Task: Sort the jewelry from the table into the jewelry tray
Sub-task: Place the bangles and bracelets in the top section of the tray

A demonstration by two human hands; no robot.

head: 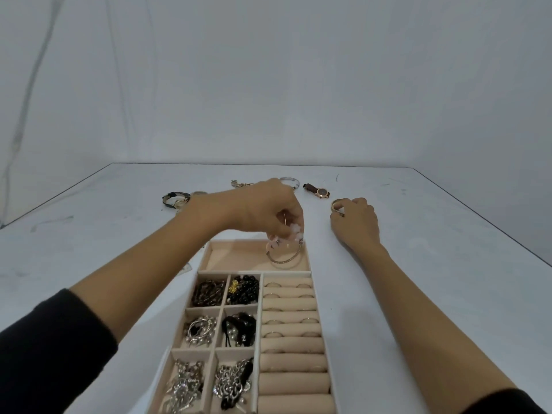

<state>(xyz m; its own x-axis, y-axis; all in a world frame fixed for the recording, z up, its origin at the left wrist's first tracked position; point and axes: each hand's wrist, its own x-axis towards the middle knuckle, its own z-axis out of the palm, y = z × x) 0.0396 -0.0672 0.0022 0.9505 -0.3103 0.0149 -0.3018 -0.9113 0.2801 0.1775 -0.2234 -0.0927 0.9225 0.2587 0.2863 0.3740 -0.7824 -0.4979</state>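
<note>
Head view: pinches bracelet [285, 257] in left hand [265, 209] over far compartment of tray [239, 241] for dropping; grips bangle [335, 205] with right hand [357, 224], likely next

- A pale grey-white backdrop [298, 70] hangs behind the counter [418, 264] and fills the upper half of the view.
- A long crease [33, 70] runs down the left side of that backdrop.
- A faint dark smudge [52, 220] marks the counter's near left part.
- A short dark scratch [337, 177] sits near the far edge, right of middle.
- A thin dark line [478, 216] borders the counter's right edge.
</note>
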